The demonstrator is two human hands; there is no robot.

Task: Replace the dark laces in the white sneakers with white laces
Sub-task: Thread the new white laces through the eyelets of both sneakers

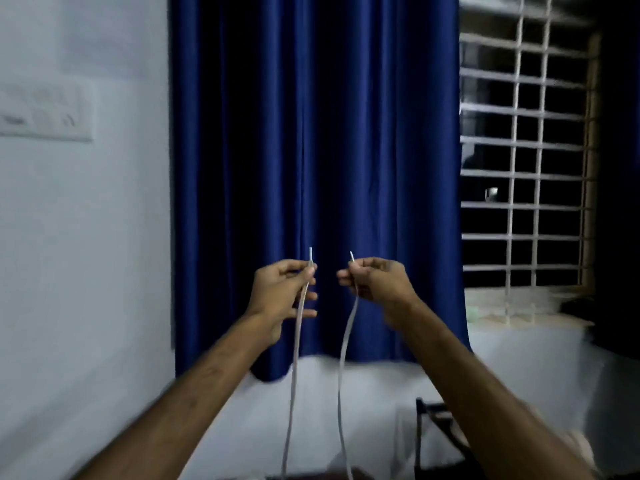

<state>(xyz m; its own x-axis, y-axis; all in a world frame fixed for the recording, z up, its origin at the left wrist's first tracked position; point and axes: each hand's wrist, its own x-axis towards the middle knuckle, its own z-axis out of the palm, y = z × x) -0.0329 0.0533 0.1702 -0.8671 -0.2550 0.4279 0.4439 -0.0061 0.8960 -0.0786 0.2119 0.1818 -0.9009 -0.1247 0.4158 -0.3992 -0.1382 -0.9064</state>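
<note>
You are in a room at home. A long blue curtain hangs by a window with white bars. A switch plate sits on the pale wall to your left.

Lace in left hand, right hand, before curtain; rack perhaps below.

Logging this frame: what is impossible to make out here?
Head view: white lace strands from left hand and right hand leave the bottom edge; one lace or two, unclear.
Sneakers: none in view.
Wall switch panel: motion-blurred.
Dark object lower right: blurred, unidentifiable.
</note>
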